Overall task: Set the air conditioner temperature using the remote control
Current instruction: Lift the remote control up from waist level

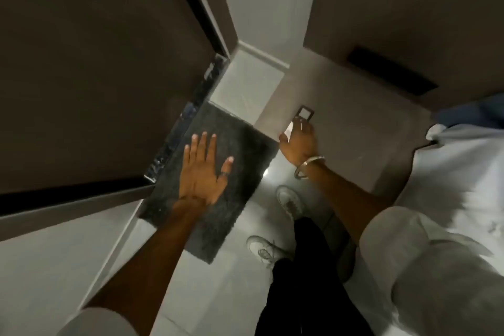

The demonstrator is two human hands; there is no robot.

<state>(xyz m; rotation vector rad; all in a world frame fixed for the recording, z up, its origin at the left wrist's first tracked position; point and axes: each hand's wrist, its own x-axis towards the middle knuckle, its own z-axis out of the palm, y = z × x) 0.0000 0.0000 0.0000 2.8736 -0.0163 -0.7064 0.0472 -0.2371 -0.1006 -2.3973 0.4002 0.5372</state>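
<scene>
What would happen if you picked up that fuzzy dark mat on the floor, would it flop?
The dark mat would probably flop and droop, since it looks soft, thin and shaggy. It likely feels light for its size. On the glossy floor tiles it might slide easily if pushed, though its underside is hidden.
</scene>
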